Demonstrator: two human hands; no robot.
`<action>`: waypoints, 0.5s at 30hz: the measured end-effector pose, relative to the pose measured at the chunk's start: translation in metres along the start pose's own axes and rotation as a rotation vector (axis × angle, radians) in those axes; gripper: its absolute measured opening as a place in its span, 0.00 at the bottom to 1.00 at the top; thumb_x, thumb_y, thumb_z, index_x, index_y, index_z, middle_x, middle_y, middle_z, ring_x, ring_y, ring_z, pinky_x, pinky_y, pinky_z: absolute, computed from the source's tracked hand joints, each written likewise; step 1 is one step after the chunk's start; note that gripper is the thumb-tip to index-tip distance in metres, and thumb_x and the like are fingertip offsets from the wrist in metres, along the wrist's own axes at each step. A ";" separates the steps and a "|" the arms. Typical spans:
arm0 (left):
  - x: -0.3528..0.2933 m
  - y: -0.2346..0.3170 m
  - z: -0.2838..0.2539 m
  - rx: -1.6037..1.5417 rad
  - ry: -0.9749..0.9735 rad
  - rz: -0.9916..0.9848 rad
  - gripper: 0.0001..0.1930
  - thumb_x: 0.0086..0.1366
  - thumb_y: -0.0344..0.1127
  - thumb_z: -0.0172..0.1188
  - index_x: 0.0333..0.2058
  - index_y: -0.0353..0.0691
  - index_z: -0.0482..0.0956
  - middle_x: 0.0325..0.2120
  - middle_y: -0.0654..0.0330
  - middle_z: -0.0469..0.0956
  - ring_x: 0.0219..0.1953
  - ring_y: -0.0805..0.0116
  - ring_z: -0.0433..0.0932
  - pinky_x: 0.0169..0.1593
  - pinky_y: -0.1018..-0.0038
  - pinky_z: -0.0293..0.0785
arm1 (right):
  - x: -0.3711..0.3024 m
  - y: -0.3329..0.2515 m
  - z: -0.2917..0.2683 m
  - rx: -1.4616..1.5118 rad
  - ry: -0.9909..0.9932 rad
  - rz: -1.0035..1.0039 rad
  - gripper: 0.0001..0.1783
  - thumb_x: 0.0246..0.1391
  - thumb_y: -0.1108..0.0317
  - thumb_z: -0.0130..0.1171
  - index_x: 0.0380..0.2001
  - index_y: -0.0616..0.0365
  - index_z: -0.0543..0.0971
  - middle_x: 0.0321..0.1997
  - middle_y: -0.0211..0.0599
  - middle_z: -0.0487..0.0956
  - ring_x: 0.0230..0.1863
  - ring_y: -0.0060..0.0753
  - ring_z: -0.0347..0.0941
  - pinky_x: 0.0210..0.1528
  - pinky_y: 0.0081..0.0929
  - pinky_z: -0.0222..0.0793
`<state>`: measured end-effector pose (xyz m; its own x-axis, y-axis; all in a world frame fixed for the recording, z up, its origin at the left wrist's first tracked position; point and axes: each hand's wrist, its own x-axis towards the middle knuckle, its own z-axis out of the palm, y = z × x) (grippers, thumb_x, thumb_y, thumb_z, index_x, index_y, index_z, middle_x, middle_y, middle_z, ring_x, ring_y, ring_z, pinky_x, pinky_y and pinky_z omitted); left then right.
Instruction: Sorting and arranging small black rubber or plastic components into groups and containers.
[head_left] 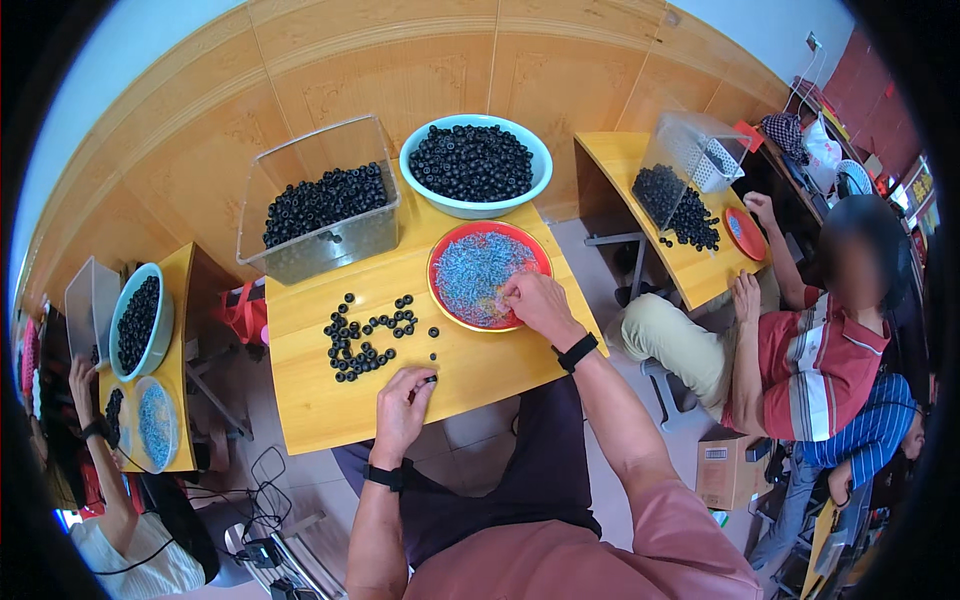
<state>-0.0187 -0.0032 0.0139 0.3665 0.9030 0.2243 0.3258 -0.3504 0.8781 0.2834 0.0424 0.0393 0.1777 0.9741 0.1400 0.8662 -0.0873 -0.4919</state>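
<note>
Near the front edge of the wooden table (480, 392), my left hand (402, 408) pinches a small round black part (431, 379) between thumb and fingers. My right hand (542, 308) reaches into a red plate (545, 258) heaped with small, thin, bluish metal pieces (475, 268), which look like screws or pins. Its fingertips are closed together among them at the plate's right side; what they hold, if anything, is hidden. Loose black ring-like parts (345, 355) lie in a cluster left of the plate. A few single ones sit between the cluster and my left hand.
At the table's back stand a clear plastic bin (330, 255) and a pale blue bowl (478, 209), both holding many black parts. A person in a red striped shirt (815, 365) sits at a table (620, 170) on the right. Another person's arm (118, 500) shows at a left table (180, 300).
</note>
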 end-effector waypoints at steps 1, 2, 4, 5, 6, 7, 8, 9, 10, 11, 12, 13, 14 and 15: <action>0.000 0.000 0.000 -0.002 0.001 -0.004 0.08 0.64 0.23 0.64 0.43 0.33 0.84 0.36 0.54 0.82 0.31 0.65 0.80 0.38 0.72 0.77 | 0.000 0.001 0.000 0.000 -0.007 -0.009 0.07 0.52 0.69 0.65 0.34 0.59 0.85 0.36 0.50 0.84 0.41 0.54 0.81 0.43 0.48 0.76; 0.000 -0.001 0.000 -0.004 0.003 -0.008 0.08 0.64 0.22 0.64 0.42 0.33 0.83 0.35 0.54 0.82 0.31 0.65 0.80 0.37 0.72 0.77 | 0.000 0.002 0.001 0.000 -0.015 -0.017 0.07 0.52 0.70 0.64 0.33 0.59 0.84 0.36 0.50 0.84 0.40 0.55 0.81 0.43 0.47 0.76; 0.000 -0.001 0.000 0.010 0.008 0.002 0.08 0.64 0.22 0.64 0.42 0.33 0.83 0.35 0.54 0.82 0.30 0.65 0.80 0.37 0.72 0.77 | -0.003 0.003 0.000 0.018 0.013 -0.037 0.06 0.52 0.70 0.63 0.33 0.60 0.84 0.35 0.50 0.84 0.40 0.55 0.81 0.43 0.47 0.76; -0.001 -0.002 0.000 0.024 0.013 0.014 0.08 0.64 0.22 0.64 0.42 0.33 0.83 0.35 0.54 0.82 0.30 0.65 0.80 0.37 0.72 0.77 | -0.004 0.003 0.000 0.036 0.042 -0.057 0.06 0.53 0.71 0.61 0.33 0.60 0.84 0.35 0.50 0.84 0.40 0.55 0.81 0.43 0.46 0.76; -0.001 -0.002 0.000 0.024 0.014 0.011 0.08 0.64 0.22 0.64 0.42 0.33 0.83 0.35 0.54 0.82 0.30 0.65 0.80 0.37 0.72 0.77 | -0.006 0.001 -0.003 0.036 0.040 -0.057 0.06 0.53 0.71 0.61 0.33 0.60 0.84 0.35 0.50 0.84 0.40 0.55 0.81 0.43 0.46 0.76; 0.000 -0.002 0.000 0.023 0.015 0.017 0.08 0.64 0.22 0.64 0.42 0.33 0.83 0.35 0.54 0.82 0.30 0.65 0.80 0.37 0.72 0.77 | -0.007 -0.002 -0.006 0.137 0.126 -0.103 0.06 0.53 0.72 0.61 0.33 0.61 0.84 0.35 0.49 0.84 0.39 0.54 0.81 0.42 0.45 0.76; -0.001 -0.003 -0.001 0.022 0.017 0.022 0.08 0.64 0.22 0.64 0.42 0.33 0.83 0.35 0.54 0.82 0.30 0.65 0.80 0.37 0.72 0.77 | -0.008 -0.004 -0.007 0.239 0.211 -0.149 0.07 0.53 0.73 0.60 0.34 0.61 0.84 0.34 0.49 0.84 0.37 0.52 0.82 0.42 0.44 0.76; 0.000 -0.002 0.000 0.022 0.015 0.023 0.08 0.64 0.22 0.64 0.42 0.33 0.83 0.35 0.54 0.82 0.30 0.65 0.80 0.37 0.72 0.77 | -0.007 -0.001 -0.007 0.238 0.212 -0.147 0.07 0.53 0.73 0.60 0.34 0.61 0.84 0.34 0.49 0.84 0.37 0.52 0.82 0.42 0.44 0.76; 0.001 -0.001 0.000 0.014 0.018 0.022 0.08 0.64 0.22 0.64 0.42 0.33 0.83 0.35 0.54 0.82 0.30 0.65 0.80 0.37 0.72 0.77 | -0.005 0.002 -0.006 0.252 0.215 -0.153 0.07 0.53 0.73 0.60 0.34 0.61 0.84 0.35 0.49 0.84 0.37 0.52 0.82 0.42 0.43 0.77; 0.001 -0.001 0.001 0.005 0.021 0.022 0.08 0.64 0.22 0.64 0.42 0.33 0.83 0.35 0.54 0.82 0.30 0.64 0.80 0.37 0.72 0.77 | -0.005 0.005 -0.006 0.265 0.218 -0.158 0.07 0.53 0.74 0.59 0.35 0.62 0.84 0.35 0.48 0.84 0.37 0.52 0.82 0.42 0.42 0.77; 0.001 0.000 0.000 0.007 0.021 0.019 0.08 0.64 0.22 0.64 0.42 0.33 0.83 0.35 0.54 0.82 0.30 0.64 0.80 0.37 0.72 0.77 | -0.005 0.004 -0.006 0.267 0.216 -0.158 0.07 0.53 0.74 0.59 0.35 0.62 0.84 0.35 0.48 0.84 0.37 0.52 0.82 0.42 0.42 0.77; 0.000 0.000 0.000 0.011 0.022 0.021 0.08 0.64 0.22 0.64 0.42 0.33 0.83 0.35 0.54 0.82 0.30 0.65 0.80 0.37 0.72 0.77 | -0.006 0.003 -0.007 0.209 0.197 -0.135 0.07 0.53 0.74 0.59 0.34 0.61 0.84 0.35 0.48 0.84 0.38 0.52 0.82 0.42 0.42 0.77; 0.000 0.000 -0.001 0.014 0.023 0.022 0.08 0.64 0.22 0.63 0.42 0.33 0.83 0.35 0.54 0.82 0.30 0.65 0.80 0.37 0.72 0.77 | -0.007 0.003 -0.008 0.151 0.177 -0.113 0.07 0.53 0.74 0.59 0.34 0.61 0.84 0.35 0.48 0.85 0.38 0.52 0.82 0.42 0.42 0.77; 0.000 0.000 -0.001 0.015 0.023 0.021 0.08 0.64 0.22 0.63 0.42 0.33 0.83 0.35 0.54 0.82 0.30 0.65 0.80 0.37 0.72 0.77 | -0.008 0.005 -0.009 0.152 0.176 -0.112 0.07 0.53 0.74 0.59 0.34 0.61 0.84 0.35 0.48 0.85 0.38 0.52 0.82 0.42 0.42 0.77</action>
<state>-0.0192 -0.0030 0.0143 0.3534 0.9008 0.2524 0.3311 -0.3727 0.8669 0.2903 0.0326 0.0436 0.1746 0.9232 0.3423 0.8073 0.0648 -0.5865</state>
